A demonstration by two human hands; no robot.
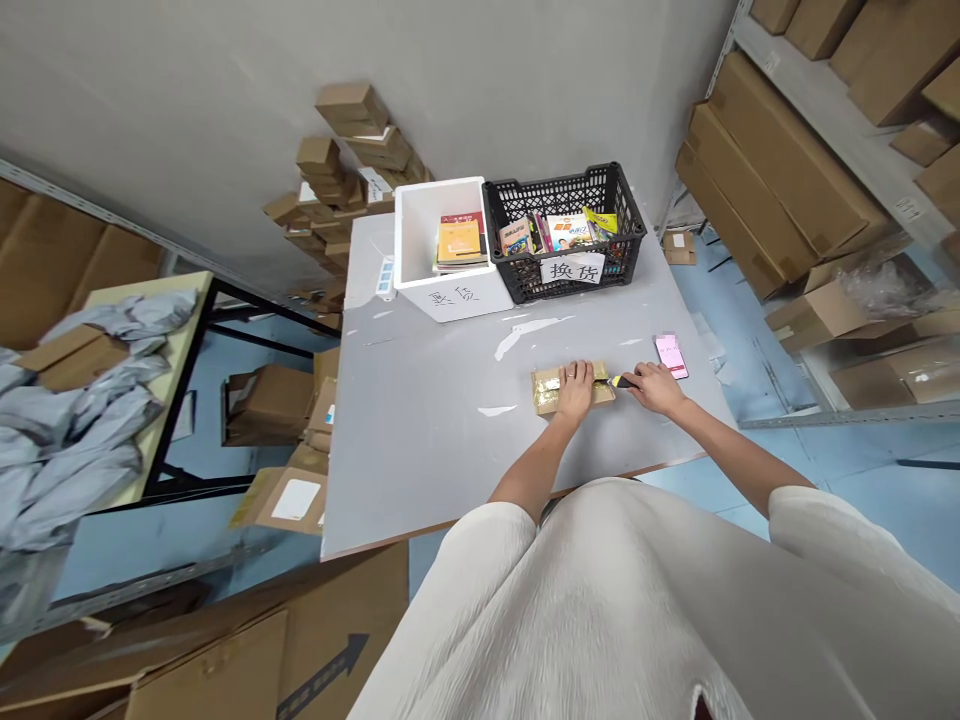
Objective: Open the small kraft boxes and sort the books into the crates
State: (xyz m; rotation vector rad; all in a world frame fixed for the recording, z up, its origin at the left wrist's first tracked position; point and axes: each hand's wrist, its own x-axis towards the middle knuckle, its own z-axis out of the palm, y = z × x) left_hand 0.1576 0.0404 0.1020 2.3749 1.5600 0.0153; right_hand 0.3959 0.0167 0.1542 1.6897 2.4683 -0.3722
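A small cardboard box (546, 393) with shiny tape lies on the grey table (420, 420) near its front edge. Across its top rests my left hand (576, 388), fingers spread flat and pressing on it. My right hand (654, 387) is wrapped round a yellow and black cutter (622, 382), whose tip meets the right end of the box. Just behind my right hand lies a phone (671, 356) with a pink screen.
At the table's back stand a white bin (409, 235) with books and a black crate (637, 225) with books. Stacked boxes (352, 108) are by the wall. Shelves with cartons (795, 160) stand right; grey parcels (105, 420) lie on a side table at left.
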